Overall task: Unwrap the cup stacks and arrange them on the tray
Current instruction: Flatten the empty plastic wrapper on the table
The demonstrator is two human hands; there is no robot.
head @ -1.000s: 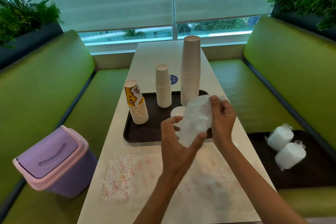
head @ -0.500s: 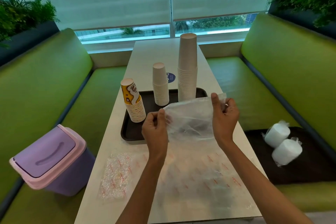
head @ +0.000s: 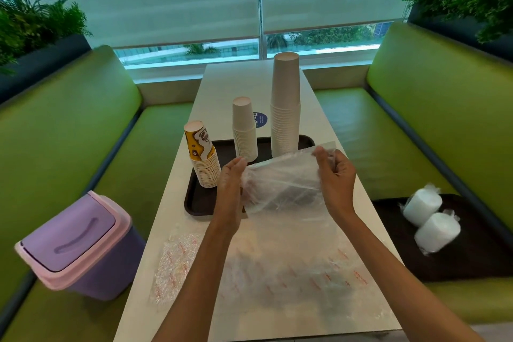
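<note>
On the white table a dark tray (head: 194, 203) carries three upturned cup stacks: a yellow printed stack (head: 202, 155) at the left, a short white stack (head: 244, 130) in the middle and a tall white stack (head: 286, 108) at the right. Above the tray's near edge I stretch an empty clear plastic wrapper (head: 280, 183) between both hands. My left hand (head: 230, 186) pinches its left end. Its upper right corner is pinched by my right hand (head: 334, 178). The wrapper hides the tray's near right part.
Flat clear wrappers with red print (head: 291, 272) lie on the near table, and a crumpled one (head: 173, 264) at its left. A purple bin with a pink rim (head: 75, 244) sits on the left bench. A second dark tray (head: 472, 258) on the right bench holds two wrapped white stacks (head: 429, 219).
The wrapper was bunched between my hands a second ago. My hands have since moved apart and pulled it out flat and wide over the tray's near edge.
</note>
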